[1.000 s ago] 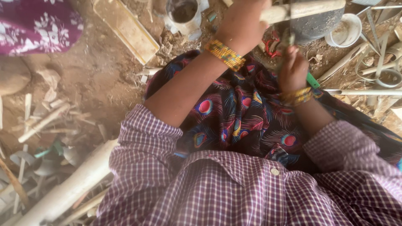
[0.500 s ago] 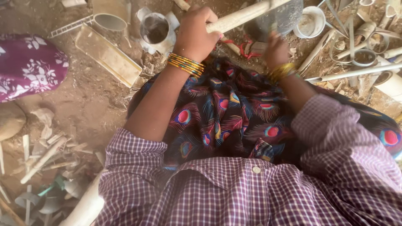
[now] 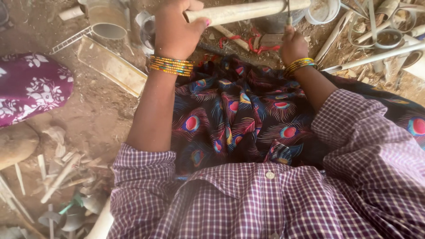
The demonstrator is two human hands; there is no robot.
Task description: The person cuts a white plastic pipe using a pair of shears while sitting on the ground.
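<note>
Bare dirt floor littered with cut offcuts. The left hand wraps its fingers around a pale pipe held level; the right hand grips a thin blade against it. A slip could cut her fingers.

Dirt floor is littered with bamboo offcuts, a flat wooden plank, rings and cups.
</note>
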